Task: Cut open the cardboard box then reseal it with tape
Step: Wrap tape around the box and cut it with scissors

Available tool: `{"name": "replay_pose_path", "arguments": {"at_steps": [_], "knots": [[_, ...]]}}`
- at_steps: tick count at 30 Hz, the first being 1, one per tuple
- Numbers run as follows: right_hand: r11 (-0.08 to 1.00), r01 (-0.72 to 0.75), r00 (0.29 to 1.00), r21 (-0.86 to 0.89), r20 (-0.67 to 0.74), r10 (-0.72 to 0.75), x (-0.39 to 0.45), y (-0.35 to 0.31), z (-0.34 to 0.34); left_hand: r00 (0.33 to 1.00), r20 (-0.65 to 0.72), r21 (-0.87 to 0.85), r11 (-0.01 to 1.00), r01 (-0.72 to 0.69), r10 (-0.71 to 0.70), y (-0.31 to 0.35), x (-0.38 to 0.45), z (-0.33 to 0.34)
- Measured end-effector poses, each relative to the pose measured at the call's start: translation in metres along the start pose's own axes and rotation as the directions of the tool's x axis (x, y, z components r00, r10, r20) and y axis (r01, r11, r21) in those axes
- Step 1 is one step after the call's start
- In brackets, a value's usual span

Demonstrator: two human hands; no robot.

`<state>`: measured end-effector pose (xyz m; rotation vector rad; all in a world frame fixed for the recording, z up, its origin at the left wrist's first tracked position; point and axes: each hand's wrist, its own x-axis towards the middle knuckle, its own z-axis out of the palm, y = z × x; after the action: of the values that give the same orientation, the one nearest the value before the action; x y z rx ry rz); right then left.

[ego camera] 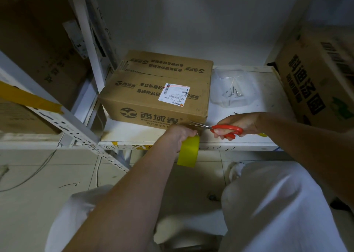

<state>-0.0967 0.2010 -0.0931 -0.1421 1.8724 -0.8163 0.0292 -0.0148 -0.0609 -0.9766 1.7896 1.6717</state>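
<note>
Snipping w/ red scissors (226, 130) in right hand (237, 124), left hand (180, 133) fingers gripping yellow tape roll (188, 153), box (159, 90) marked "西域春"

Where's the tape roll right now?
The yellow tape roll is at centre of the head view, held in the left hand at the shelf's front edge, just below the cardboard box and left of the red-handled scissors.

A white shelf (239, 144) carries a clear plastic bag (231, 86) with a few metal screws (234, 94) lying on it. A second printed carton (318, 83) stands tilted at the shelf's right end. Below lie pale floor tiles (38, 184), crossed by a thin cable (28, 177).
</note>
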Motion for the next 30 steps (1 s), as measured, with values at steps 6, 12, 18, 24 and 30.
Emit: {"name": "replay_pose_path", "arguments": {"at_steps": [6,12,18,24,30], "knots": [[0.989,0.079,0.992,0.122,0.089,-0.09,-0.042,-0.026,0.029,1.0,0.008,-0.007,1.0,0.004,-0.004,0.0,-0.002,0.0],[0.973,0.161,0.982,-0.166,-0.071,-0.174,-0.067,-0.041,0.049,1.0,0.013,0.011,1.0,0.005,-0.005,0.003,-0.008,-0.002],[0.923,0.19,0.968,-0.334,-0.091,-0.232,-0.072,-0.042,0.051,1.0,0.003,0.07,0.998,0.003,-0.003,0.005,-0.015,-0.005],[0.796,0.122,0.991,-0.592,0.029,-0.131,-0.069,-0.03,0.05,0.999,0.005,0.181,0.982,0.048,-0.049,0.0,-0.017,-0.007],[0.594,-0.139,0.985,-0.792,-0.173,0.0,-0.083,-0.004,0.023,0.999,-0.013,0.166,0.985,0.048,-0.046,0.0,-0.026,-0.019]]}}
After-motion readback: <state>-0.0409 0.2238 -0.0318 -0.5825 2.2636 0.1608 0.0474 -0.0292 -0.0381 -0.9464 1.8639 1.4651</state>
